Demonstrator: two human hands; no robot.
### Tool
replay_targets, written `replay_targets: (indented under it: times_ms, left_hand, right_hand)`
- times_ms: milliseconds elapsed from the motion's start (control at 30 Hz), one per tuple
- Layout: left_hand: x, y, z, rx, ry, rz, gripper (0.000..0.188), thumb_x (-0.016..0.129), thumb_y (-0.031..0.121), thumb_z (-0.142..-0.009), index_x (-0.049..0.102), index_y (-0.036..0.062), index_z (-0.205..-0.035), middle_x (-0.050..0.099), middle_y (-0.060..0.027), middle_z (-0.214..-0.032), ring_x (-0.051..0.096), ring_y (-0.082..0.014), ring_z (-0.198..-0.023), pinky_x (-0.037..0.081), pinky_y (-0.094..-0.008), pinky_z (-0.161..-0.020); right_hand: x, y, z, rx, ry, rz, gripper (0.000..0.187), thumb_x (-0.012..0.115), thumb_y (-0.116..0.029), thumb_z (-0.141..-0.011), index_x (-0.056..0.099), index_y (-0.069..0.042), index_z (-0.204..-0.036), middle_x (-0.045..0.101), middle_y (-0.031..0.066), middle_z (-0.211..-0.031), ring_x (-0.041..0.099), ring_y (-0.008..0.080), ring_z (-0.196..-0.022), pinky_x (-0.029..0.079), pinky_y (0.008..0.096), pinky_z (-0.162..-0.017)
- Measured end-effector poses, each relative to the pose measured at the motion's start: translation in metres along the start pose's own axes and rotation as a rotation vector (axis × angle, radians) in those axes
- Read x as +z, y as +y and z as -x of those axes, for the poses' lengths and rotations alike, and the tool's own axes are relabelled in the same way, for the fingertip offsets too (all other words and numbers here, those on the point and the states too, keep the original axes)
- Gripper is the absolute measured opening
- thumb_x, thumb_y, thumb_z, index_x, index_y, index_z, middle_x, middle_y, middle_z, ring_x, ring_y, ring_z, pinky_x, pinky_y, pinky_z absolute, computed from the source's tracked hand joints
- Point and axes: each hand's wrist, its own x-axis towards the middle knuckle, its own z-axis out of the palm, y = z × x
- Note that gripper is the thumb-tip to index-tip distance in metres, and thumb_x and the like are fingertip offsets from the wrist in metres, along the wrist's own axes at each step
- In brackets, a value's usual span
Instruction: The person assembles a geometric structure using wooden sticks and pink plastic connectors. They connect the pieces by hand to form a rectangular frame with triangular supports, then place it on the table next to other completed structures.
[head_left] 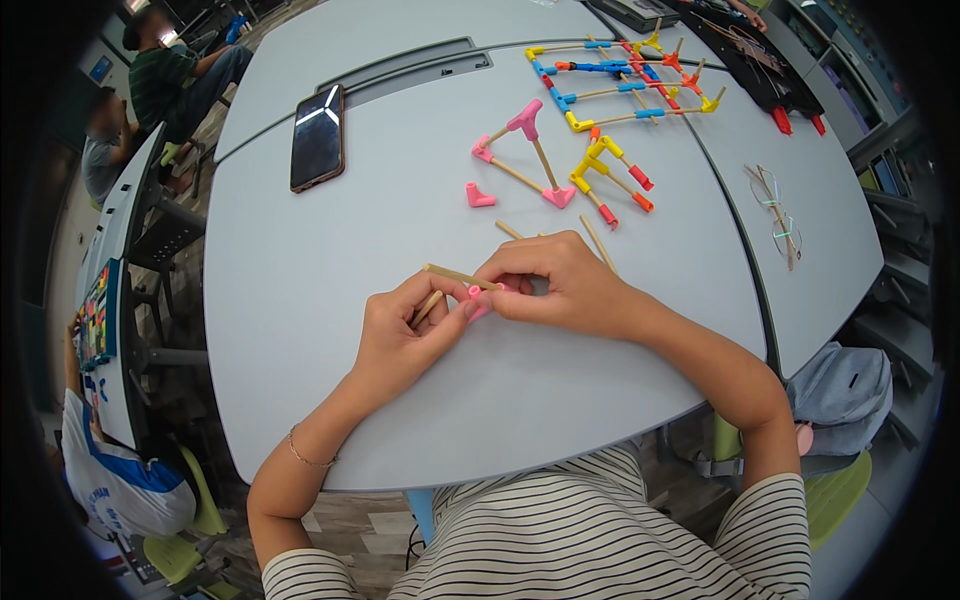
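Observation:
Both hands meet above the near middle of the table. My left hand (395, 335) is closed on a pink plastic connector (475, 294), with a short wooden stick (428, 306) poking out between its fingers. My right hand (565, 285) pinches close beside it, fingers around the end of another wooden stick (455, 275) that slants over the left fingertips. A bit of pink shows at that end too; whether the stick sits in it I cannot tell. Just beyond lie a loose pink elbow connector (480, 195), a pink-cornered stick triangle (525, 170) and loose sticks (598, 243).
A yellow and red stick piece (610, 175) and a larger multicoloured stick frame (625, 88) lie farther right. A phone (318, 138) rests at the left, glasses (774, 217) at the right. A grey backpack (845, 395) is beside the table; other people sit to the left.

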Motion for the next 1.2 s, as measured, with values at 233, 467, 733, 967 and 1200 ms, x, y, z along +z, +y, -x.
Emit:
replay_targets:
  times_ms: [233,467,733,967,1200]
  left_hand:
    - [0.0008,-0.0039,0.0019,-0.016,0.006,0.013,0.009,0.068,0.005,-0.088,0.068,0.0019,-0.096,0.040,0.0085,-0.055,0.032,0.0001,-0.050,0.024,-0.0204,-0.047]
    - [0.0011,-0.0015,0.0019,-0.005,-0.027,0.027,0.012,0.067,0.004,-0.089,0.069,0.0020,-0.101,0.037,0.0090,-0.055,0.030,0.0000,-0.051,0.023,-0.0203,-0.048]
    - [-0.0005,-0.0025,0.0014,0.022,-0.043,-0.004,0.014,0.067,0.005,-0.089,0.070,0.0014,-0.102,0.036,0.0097,-0.055,0.029,-0.0003,-0.051,0.023,-0.0206,-0.049]
    - [-0.0002,-0.0028,0.0007,0.024,-0.055,0.025,0.011,0.067,0.006,-0.090,0.069,0.0016,-0.100,0.035,0.0092,-0.056,0.029,-0.0006,-0.052,0.023,-0.0206,-0.049]
    - [0.0013,-0.0028,0.0002,0.034,-0.061,0.007,0.011,0.065,0.007,-0.092,0.067,0.0011,-0.100,0.034,0.0082,-0.057,0.029,-0.0015,-0.053,0.025,-0.0208,-0.051]
  right_hand:
    - [-0.0004,-0.0044,0.0002,0.009,-0.017,-0.007,0.021,0.067,-0.018,-0.086,0.072,0.000,-0.097,0.066,0.0078,-0.074,0.056,0.0139,-0.062,0.046,0.0267,-0.059]
    - [-0.0013,-0.0069,0.0012,0.005,-0.013,0.018,0.022,0.069,-0.019,-0.084,0.073,0.000,-0.093,0.065,0.0089,-0.071,0.059,0.0151,-0.060,0.047,0.0268,-0.058]
    - [-0.0008,-0.0057,0.0012,0.000,0.007,0.021,0.019,0.071,-0.018,-0.082,0.075,-0.001,-0.091,0.066,0.0084,-0.068,0.059,0.0138,-0.059,0.048,0.0255,-0.057]
    - [-0.0002,-0.0059,0.0013,0.001,0.015,0.024,0.019,0.071,-0.017,-0.081,0.075,-0.002,-0.090,0.066,0.0077,-0.068,0.059,0.0124,-0.059,0.047,0.0249,-0.057]
    - [0.0001,-0.0047,0.0012,-0.003,0.020,0.032,0.018,0.070,-0.017,-0.081,0.075,-0.002,-0.090,0.066,0.0073,-0.068,0.058,0.0116,-0.058,0.047,0.0244,-0.056]
